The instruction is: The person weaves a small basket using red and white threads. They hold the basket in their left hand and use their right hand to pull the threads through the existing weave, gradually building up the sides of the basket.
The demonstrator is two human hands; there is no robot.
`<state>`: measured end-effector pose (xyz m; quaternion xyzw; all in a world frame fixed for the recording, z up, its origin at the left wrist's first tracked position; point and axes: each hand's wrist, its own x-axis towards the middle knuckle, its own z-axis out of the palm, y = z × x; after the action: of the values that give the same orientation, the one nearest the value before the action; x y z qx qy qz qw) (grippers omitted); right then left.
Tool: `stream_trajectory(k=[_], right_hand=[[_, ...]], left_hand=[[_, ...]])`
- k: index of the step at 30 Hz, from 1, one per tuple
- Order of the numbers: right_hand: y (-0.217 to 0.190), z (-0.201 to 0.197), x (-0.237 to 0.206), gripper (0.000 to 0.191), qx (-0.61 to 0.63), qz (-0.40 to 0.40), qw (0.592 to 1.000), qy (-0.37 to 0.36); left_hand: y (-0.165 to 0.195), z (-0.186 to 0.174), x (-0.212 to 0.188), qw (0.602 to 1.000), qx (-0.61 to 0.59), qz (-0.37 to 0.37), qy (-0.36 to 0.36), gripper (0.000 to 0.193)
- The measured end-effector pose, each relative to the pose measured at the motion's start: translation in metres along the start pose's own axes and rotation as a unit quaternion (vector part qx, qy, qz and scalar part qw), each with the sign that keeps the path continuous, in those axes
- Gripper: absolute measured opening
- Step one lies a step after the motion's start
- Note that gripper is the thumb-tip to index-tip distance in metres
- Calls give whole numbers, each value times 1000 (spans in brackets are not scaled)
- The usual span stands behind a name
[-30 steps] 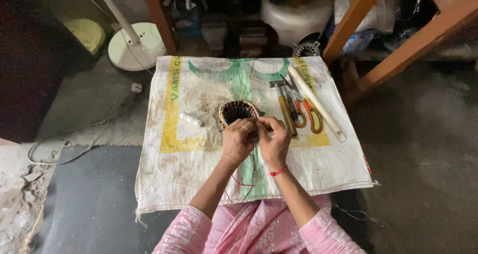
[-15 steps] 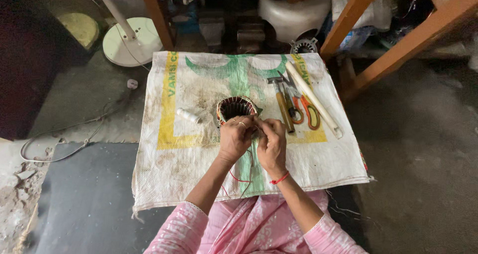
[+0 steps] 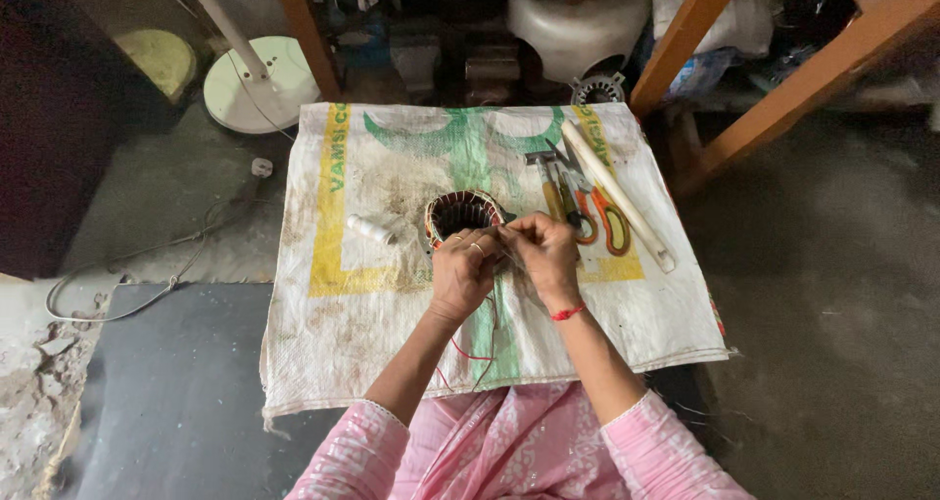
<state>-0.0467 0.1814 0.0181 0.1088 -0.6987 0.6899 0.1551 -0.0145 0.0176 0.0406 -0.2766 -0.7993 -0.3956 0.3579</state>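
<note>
1. At the middle of the woven sack (image 3: 382,343) spread flat on the floor: a motor stator (image 3: 460,213), a short round ring standing open end up, with a dark ribbed inner wall and reddish copper winding around its rim. It touches the fingertips of both hands at its near side.
2. Left hand (image 3: 462,273): grip curled almost closed, fingertips pinched at the stator's near rim. A ring shows on one finger. What lies between the fingertips is too fine to tell.
3. Right hand (image 3: 544,253): grip closed in a pinch just beside the left hand, at the stator's near right rim. A red thread band circles the wrist. Whether it holds a strand cannot be told.
4. Thin red wire (image 3: 468,353): a loose curl on the sack below the hands, between the forearms.
5. Sack: white plastic weave, soiled brown, printed with a yellow band and green shapes, near edge frayed.
6. White spool (image 3: 370,229): a small cylinder lying on its side, left of the stator.
7. Toward the sack's far right corner: a hammer (image 3: 546,182) with wooden handle, orange-handled scissors (image 3: 599,214) and a long pale stick (image 3: 617,195), lying close together.
8. Beyond the sack's far left corner: a round white fan base (image 3: 257,84) on grey concrete.
</note>
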Motion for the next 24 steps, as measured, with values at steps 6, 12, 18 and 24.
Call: stream_trajectory(k=[6, 12, 18, 24], right_hand=[[-3, -5, 4, 28, -40, -8, 999, -29], [-7, -4, 7, 16, -4, -16, 995, -97], [4, -5, -1, 8, 76, 34, 996, -38], [-4, -11, -8, 4, -101, -39, 993, 52]], left_hand=[[1, 0, 0, 1000, -14, -16, -2, 14], [-1, 0, -1, 1000, -19, -20, 0, 14], [-1, 1, -2, 999, -26, -29, 11, 17], [-4, 4, -3, 999, -41, -27, 16, 11]])
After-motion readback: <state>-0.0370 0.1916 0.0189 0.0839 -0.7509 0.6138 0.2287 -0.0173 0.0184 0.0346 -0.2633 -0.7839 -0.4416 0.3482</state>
